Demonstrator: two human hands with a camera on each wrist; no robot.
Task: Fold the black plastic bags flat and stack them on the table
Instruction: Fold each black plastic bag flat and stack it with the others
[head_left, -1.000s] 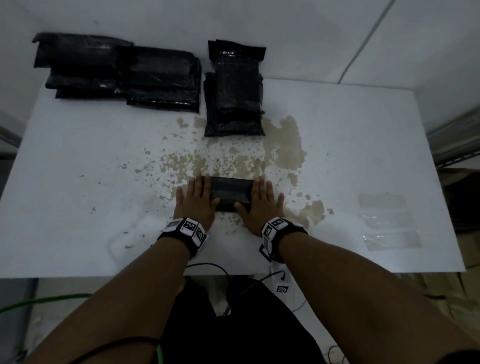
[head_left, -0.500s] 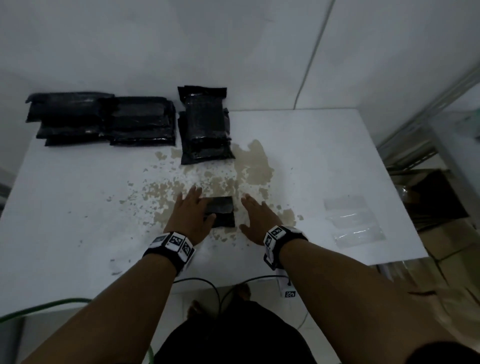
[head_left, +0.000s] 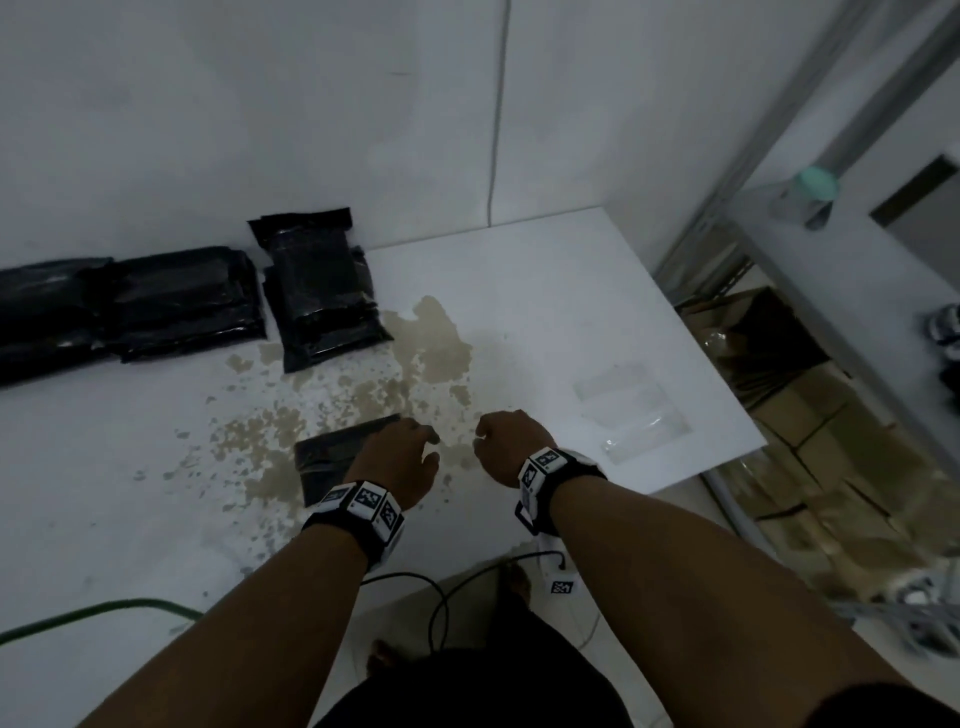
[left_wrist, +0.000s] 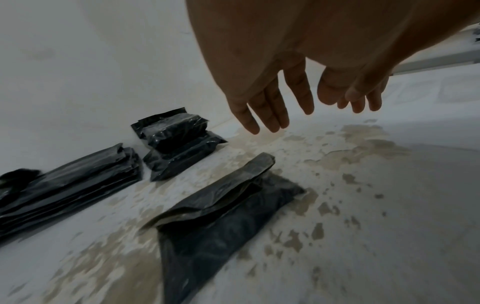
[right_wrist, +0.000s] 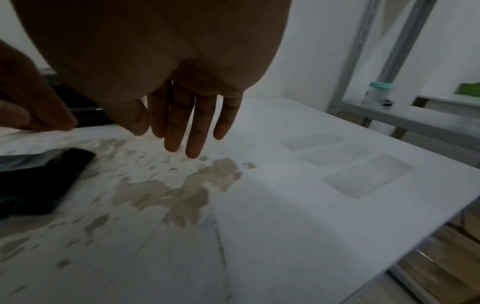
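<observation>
Head view: folded black bag (head_left: 332, 457) lies flat on the table (head_left: 597, 312) near its front edge; left hand (head_left: 397, 460) hovers over the bag's right end, right hand (head_left: 506, 444) beside it. Three stacks (head_left: 322, 291) along the back edge.

Left wrist view: fingers (left_wrist: 270, 107) relaxed, empty, above the bag.

Right wrist view: fingers (right_wrist: 197, 127) straight, holding nothing.

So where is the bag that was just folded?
In the head view the folded bag lies near the table's front edge on the brown stained patch, partly under the left hand, with the packed stacks behind it by the wall.
</observation>
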